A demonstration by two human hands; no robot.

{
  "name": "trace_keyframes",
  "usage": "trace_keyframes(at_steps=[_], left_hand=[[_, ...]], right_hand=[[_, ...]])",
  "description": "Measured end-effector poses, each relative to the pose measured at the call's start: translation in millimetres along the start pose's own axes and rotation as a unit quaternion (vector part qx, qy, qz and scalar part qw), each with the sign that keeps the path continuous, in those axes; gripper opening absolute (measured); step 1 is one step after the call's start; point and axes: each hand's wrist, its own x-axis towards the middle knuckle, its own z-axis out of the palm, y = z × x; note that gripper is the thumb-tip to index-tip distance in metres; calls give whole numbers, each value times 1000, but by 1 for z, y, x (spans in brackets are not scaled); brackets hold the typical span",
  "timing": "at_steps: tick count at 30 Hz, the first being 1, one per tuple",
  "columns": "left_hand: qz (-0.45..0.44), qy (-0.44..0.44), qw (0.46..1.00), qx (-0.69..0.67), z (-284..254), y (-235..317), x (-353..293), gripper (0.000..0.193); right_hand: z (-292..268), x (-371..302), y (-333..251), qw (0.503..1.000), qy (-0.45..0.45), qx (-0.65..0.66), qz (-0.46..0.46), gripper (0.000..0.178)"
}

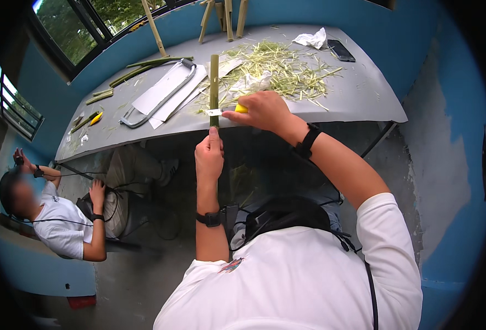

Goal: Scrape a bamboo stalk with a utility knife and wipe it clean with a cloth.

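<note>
Here, in the head view, the left hand (209, 158) clasps the green stick (214, 82) low over the table (358, 104), seemingly leaving its length free for the yellow-handled cutter (242, 109) the right hand (267, 109) wraps firmly, blade across it.

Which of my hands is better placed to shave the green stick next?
Your right hand, most likely: it holds the yellow-handled cutter, whose blade lies across the green stick. Your left hand grips the near end, so it seems better suited to steadying.
</note>
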Motion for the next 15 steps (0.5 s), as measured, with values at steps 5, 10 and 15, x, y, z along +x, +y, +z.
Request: trace_keyframes(at_steps=[5,10,15], left_hand=[[1,8,999,39,-4,-18,-13,68],[-106,6,994,21,-33,-32,-77,69],[-105,20,994,26,-54,-47,-87,66]], right_hand=[[4,-7,6,999,24,-24,-13,76],[11,7,4,989,73,-5,130,75],[3,-2,12,986,107,10,124,71]])
